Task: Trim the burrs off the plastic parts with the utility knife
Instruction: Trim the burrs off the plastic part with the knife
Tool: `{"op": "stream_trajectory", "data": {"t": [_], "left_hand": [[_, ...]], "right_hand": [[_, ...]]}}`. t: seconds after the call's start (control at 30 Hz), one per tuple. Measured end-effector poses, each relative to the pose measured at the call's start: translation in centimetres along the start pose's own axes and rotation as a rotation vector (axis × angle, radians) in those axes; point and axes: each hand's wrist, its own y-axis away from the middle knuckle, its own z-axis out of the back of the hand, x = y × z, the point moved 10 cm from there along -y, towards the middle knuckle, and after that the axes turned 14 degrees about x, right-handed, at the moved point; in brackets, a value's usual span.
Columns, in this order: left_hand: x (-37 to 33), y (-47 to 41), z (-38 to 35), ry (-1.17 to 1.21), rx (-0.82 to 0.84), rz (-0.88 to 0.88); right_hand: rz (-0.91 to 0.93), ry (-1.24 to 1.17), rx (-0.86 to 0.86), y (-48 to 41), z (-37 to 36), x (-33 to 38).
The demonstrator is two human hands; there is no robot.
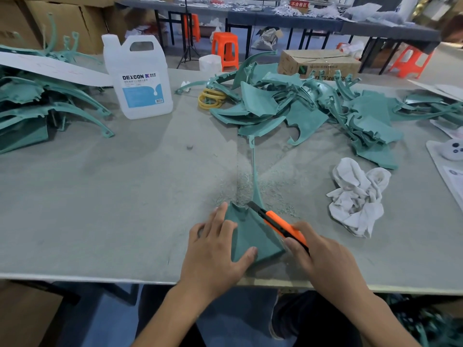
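Plastic part [250, 236], matte teal and fan-shaped with a long thin stem reaching away, lies flat at the near edge of the grey table [125, 196], in front of the person. The left hand [215, 249] presses it down with spread, fairly straight fingers and covers its left edge. The right hand [323, 256] is closed around the orange utility knife [275, 221]. The back of the handle is hidden in the fist, and the dark blade end meets the part's notched upper edge. Fine pale shavings [250, 186] dust the table around the stem. A crumpled white cloth [358, 196] lies to the right. Heaps of similar teal parts [300, 108] lie farther back. A translucent white jug [140, 78] labelled DEXCON stands upright; its fill level is hard to make out.
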Motion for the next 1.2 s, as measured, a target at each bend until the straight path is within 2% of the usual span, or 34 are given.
{"op": "stream_trajectory", "data": {"t": [0.1,0.27,0.47,0.6,0.97,1.2], "left_hand": [[0.1,0.0,-0.1,0.009,0.003,-0.007],[0.1,0.0,0.0,0.001,0.002,-0.002],[0.1,0.0,0.0,0.018,0.014,-0.005],[0.3,-0.1,-0.1,0.02,0.023,-0.009],[0.4,0.9,1.0,0.108,-0.064,0.044],[0.3,0.9,1.2,0.03,-0.138,0.061]], "right_hand": [[-0.018,0.005,-0.019,-0.2,0.3,-0.3],[0.07,-0.039,0.019,0.3,-0.4,1.1],[-0.027,0.039,-0.057,-0.1,0.8,-0.1],[0.004,-0.06,-0.037,0.6,0.7,0.4],[0.009,-0.121,-0.068,0.9,-0.2,3.8],[-0.003,-0.134,-0.036,0.1,-0.8,5.6]]}}
